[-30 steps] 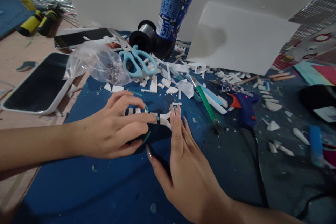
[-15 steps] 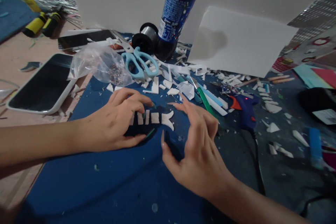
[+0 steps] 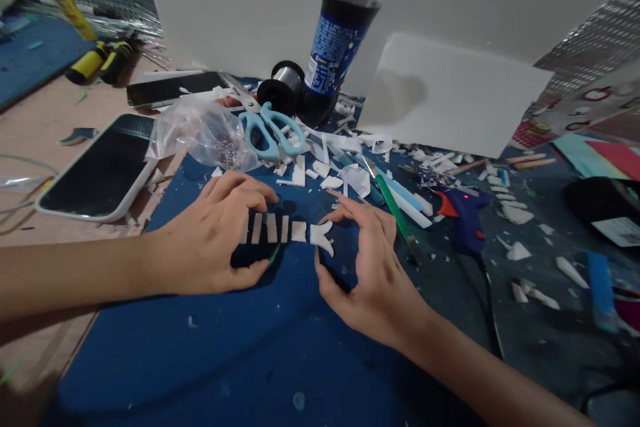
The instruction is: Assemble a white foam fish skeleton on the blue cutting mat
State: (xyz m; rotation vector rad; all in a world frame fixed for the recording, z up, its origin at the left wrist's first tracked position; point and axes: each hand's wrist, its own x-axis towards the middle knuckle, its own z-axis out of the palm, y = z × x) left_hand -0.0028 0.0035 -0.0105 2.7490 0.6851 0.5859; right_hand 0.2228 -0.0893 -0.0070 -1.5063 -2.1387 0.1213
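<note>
Small white strips (image 3: 271, 229) lie in a row on the blue mat, with a forked, fishtail-shaped white piece (image 3: 321, 237) at the row's right end. My left hand (image 3: 225, 233) arches over the left part of the row, thumb and fingers apart on either side of the strips; its palm hides the row's left end. At the tail piece, my right hand (image 3: 367, 257) has thumb and index fingertips at its lower and upper edges, closed around it. The piece lies flat on the mat. Both hands have long nails.
Behind the hands are light-blue scissors (image 3: 273, 130), a plastic bag (image 3: 200, 130), a wire spool (image 3: 285, 87) and a dark drink bottle (image 3: 335, 53). White scraps surround a green-handled cutter (image 3: 395, 207). A glue gun (image 3: 465, 213) lies right, a phone (image 3: 100, 167) left.
My right thumb and index finger have closed in on the tail piece from the right. My left fingertips have drawn back slightly left, uncovering more strips. The view has shifted a little.
</note>
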